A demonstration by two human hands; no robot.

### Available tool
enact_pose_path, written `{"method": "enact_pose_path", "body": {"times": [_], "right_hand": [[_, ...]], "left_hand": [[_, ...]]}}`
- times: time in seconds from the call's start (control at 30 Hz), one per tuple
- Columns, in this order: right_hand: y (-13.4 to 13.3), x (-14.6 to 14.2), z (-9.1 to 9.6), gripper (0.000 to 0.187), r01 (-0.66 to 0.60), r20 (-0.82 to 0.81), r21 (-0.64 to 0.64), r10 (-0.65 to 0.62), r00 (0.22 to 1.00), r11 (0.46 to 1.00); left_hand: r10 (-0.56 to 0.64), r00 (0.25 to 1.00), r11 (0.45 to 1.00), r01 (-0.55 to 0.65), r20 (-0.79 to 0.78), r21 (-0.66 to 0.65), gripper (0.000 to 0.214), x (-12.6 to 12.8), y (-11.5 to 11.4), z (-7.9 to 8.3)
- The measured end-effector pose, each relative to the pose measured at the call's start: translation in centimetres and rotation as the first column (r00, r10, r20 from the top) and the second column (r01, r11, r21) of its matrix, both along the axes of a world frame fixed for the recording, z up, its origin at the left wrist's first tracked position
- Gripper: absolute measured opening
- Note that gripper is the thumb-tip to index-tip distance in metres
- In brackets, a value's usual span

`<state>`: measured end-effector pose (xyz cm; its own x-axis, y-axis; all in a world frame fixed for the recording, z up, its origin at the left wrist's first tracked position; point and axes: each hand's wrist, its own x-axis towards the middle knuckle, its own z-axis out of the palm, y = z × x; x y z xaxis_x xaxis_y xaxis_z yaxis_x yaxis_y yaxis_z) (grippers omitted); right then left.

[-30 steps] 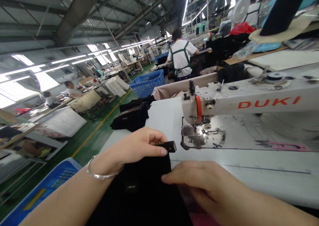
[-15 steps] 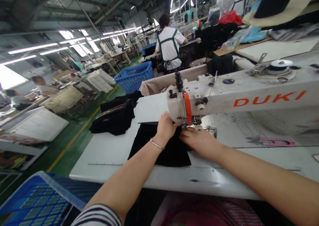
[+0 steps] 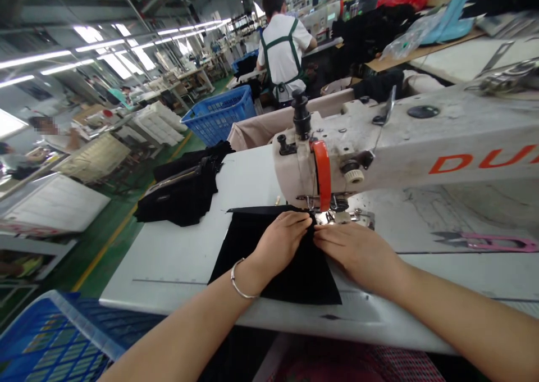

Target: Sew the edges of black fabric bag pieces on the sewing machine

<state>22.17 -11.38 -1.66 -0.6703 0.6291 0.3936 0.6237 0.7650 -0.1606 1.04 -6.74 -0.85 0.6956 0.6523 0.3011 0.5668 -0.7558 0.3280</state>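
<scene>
A piece of black fabric [image 3: 248,247] lies on the white sewing table, its top edge folded over and running to the presser foot of the sewing machine [image 3: 295,168]. My left hand [image 3: 283,241], with a bracelet at the wrist, is closed on the fabric just left of the foot, fingertips together at the folded edge. On the other side, my right hand [image 3: 357,250] has its fingers bunched on the fabric's right edge, close in front of the needle area. The fingertips of both hands nearly meet. The needle itself is hidden behind the machine head's orange guard [image 3: 321,175].
Pink-handled thread snips [image 3: 492,240] lie right on the table. A pile of black pieces [image 3: 185,188] sits at the table's left edge. Blue baskets stand lower left [image 3: 54,331] and beyond the table [image 3: 221,115]. A co-worker [image 3: 282,48] sits ahead, facing away.
My left hand has come back from the machine head toward me and now rests on the fabric's folded edge. My right hand stays by the foot. The camera view has moved nearer.
</scene>
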Motion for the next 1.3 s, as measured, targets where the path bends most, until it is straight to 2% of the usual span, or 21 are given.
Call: {"method": "enact_pose_path", "body": {"times": [0.23,0.5,1.0,1.17,1.23,1.3], "right_hand": [[0.0,-0.5,0.4,0.03,0.032,0.007,-0.012,-0.032,0.999,0.999],[0.5,0.5,0.2,0.028,-0.007,-0.023,-0.07,0.005,1.0,0.998],[0.5,0.3,0.3,0.025,0.038,-0.02,-0.109,-0.04,0.999,0.993],[0.2,0.2,0.1,0.027,0.034,-0.053,-0.092,-0.039,0.998,0.995],[-0.2,1.1,0.5,0.029,0.015,-0.057,-0.096,-0.021,0.998,0.995],[-0.9,2.6,1.2,0.037,0.021,-0.032,-0.128,-0.025,0.999,0.992]], "left_hand": [[-0.073,0.997,0.997,0.073,0.024,-0.018,0.027,-0.5,1.5,0.1],[0.048,0.998,0.999,-0.048,0.03,-0.009,0.027,1.0,-0.4,-0.1],[0.01,1.0,1.0,-0.01,-0.017,0.012,0.023,1.5,0.0,0.4],[0.012,0.999,0.997,-0.015,-0.048,-0.076,0.026,0.8,-0.2,1.3],[-0.026,0.997,0.986,0.013,-0.074,-0.167,0.035,0.2,-1.3,2.2],[-0.107,0.988,0.962,0.075,-0.109,-0.263,0.071,-0.6,-3.2,3.0]]}}
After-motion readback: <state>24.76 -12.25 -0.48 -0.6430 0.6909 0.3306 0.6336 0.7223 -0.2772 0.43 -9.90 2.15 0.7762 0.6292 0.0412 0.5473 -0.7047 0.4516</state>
